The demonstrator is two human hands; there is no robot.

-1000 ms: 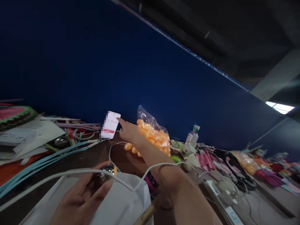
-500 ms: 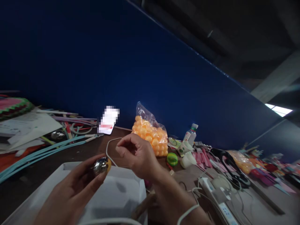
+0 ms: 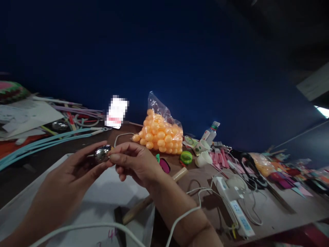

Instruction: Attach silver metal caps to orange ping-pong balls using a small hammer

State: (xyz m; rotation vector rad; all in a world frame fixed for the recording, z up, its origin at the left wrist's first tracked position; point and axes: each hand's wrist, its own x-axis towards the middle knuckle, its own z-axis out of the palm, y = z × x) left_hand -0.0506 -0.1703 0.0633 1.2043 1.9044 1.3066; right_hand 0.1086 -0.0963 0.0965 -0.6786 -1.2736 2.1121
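Observation:
My left hand (image 3: 69,173) is closed around a shiny silver ball (image 3: 102,153), held between thumb and fingers above a white box (image 3: 102,195). A bit of yellow shows on the ball's right side. Against that side my right hand (image 3: 136,161) is pinched, thumb and forefinger together; what they hold, if anything, is hidden. Below the hands a hammer (image 3: 137,209) with a wooden handle and dark head lies across the white box. Behind my right hand stands a clear bag of orange balls (image 3: 161,133).
A lit phone (image 3: 117,111) leans at the blue wall. Light-blue cords (image 3: 59,137) and papers (image 3: 31,113) lie left. To the right are a green striped ball (image 3: 185,157), a white cup (image 3: 203,160), a bottle (image 3: 210,133) and a power strip (image 3: 240,214). A white cable (image 3: 185,214) crosses in front.
My right hand has moved left from beside the bag to the silver ball, its fingertips now at the ball's yellow side. The camera view has shifted, bringing the hammer into sight.

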